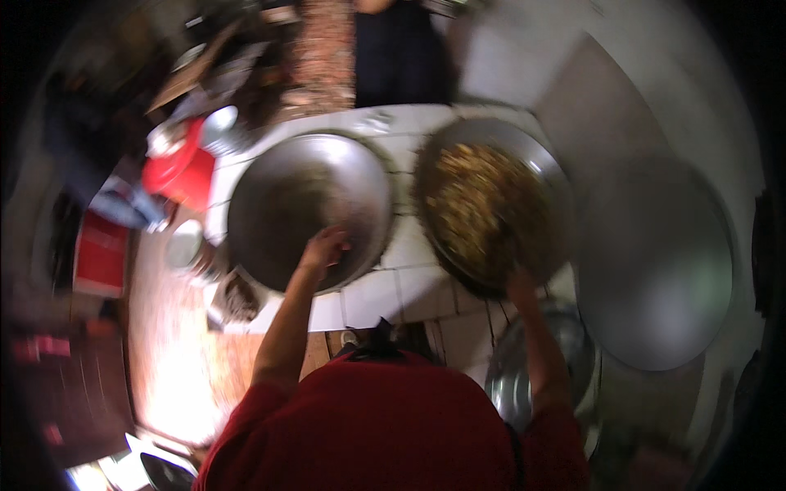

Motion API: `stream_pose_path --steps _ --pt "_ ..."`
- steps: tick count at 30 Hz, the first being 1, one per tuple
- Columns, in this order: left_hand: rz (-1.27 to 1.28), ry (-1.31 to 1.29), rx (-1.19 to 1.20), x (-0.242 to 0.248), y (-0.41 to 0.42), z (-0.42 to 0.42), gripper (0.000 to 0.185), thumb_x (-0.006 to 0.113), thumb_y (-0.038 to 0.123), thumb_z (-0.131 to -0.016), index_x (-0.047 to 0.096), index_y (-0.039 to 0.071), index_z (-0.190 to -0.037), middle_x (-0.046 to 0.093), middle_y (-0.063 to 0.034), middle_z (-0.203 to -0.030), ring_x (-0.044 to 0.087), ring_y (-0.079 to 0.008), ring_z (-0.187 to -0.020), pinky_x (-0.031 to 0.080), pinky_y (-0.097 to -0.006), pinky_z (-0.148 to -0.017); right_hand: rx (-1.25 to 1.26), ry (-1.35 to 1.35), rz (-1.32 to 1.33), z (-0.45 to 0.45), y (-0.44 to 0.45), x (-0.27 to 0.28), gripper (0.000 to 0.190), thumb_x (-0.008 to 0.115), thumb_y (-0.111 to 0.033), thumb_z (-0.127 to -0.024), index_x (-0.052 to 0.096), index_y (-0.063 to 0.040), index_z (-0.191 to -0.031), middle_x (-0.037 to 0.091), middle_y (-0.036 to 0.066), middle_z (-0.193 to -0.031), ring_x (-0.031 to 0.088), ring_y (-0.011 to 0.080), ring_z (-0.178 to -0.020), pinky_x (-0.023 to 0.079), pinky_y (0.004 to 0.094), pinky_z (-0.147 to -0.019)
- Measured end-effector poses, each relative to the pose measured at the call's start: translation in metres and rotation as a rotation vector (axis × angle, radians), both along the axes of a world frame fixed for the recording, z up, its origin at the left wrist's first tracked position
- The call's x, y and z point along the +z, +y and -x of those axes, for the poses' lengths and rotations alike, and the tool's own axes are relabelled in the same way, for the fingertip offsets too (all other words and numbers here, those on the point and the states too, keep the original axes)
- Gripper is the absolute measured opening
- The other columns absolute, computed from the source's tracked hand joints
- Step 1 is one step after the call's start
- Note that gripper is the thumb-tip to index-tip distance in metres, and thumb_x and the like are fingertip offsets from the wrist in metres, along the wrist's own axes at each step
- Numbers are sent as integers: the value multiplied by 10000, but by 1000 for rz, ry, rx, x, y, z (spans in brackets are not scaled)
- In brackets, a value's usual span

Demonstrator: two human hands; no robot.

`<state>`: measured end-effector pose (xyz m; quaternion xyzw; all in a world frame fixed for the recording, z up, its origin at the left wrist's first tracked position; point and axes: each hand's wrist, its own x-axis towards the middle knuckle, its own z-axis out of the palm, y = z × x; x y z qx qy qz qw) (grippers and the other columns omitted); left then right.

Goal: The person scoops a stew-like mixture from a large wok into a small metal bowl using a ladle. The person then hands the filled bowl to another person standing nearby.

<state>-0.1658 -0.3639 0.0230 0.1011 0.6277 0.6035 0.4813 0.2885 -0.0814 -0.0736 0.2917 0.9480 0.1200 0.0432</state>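
Observation:
Two large metal woks are set into a white-tiled counter [424, 242]. My left hand [328, 248] hangs over the near side of the left wok [270, 184], fingers curled and blurred. Whether it holds anything cannot be made out. Inside that wok the bottom looks dull and brownish. At the near edge of the right wok [548, 161], my right hand [522, 285] is closed around a dark, slender cooking utensil [508, 236]. The utensil's far end dips into a heap of yellow-brown chopped food [470, 196], which covers much of the wok's inside.
A big round metal lid [657, 270] leans on the right. Below my right forearm sits a shiny metal basin [513, 380]. Left of the counter are a red bucket [184, 169] and a metal can [184, 245]. A person in dark clothing [399, 55] is across the counter.

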Motion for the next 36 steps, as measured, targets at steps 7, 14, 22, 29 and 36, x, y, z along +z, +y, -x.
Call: stream_pose_path --steps 7,14,22,29,36 --pt "15 -99 -24 -1 -2 -11 630 583 151 -839 271 53 -1377 578 -58 -633 375 -74 -381 246 -225 -335 -450 -32 333 15 -37 68 331 465 -217 -908 498 71 -1068 584 216 -887 584 334 -790 488 456 -658" --pt "-13 -16 77 24 12 8 782 606 184 -834 111 123 -1436 560 -47 -617 382 -84 -395 256 -232 -350 -590 106 363 -18 -32 46 438 407 -270 -957 423 108 -1178 558 228 -1002 592 336 -818 499 453 -679" --pt "-65 -52 -23 22 24 -11 359 583 209 -841 539 48 -1159 604 -57 -682 391 -79 -403 269 -217 -360 -779 265 342 10 -75 110 427 434 -329 -941 470 74 -1080 615 216 -851 607 341 -759 498 449 -639" --pt "-67 -72 -163 14 30 -35 251 574 199 -850 583 56 -1056 604 -27 -700 457 -74 -459 327 -199 -394 -902 263 312 -15 -51 110 437 426 -359 -940 491 56 -1061 620 206 -883 605 351 -782 494 456 -673" --pt "-62 -129 -151 12 23 -42 195 571 188 -852 586 60 -998 597 -25 -698 462 -80 -470 345 -201 -420 -891 357 370 -25 -63 103 389 427 -307 -938 486 64 -1041 585 251 -964 586 386 -835 480 472 -724"
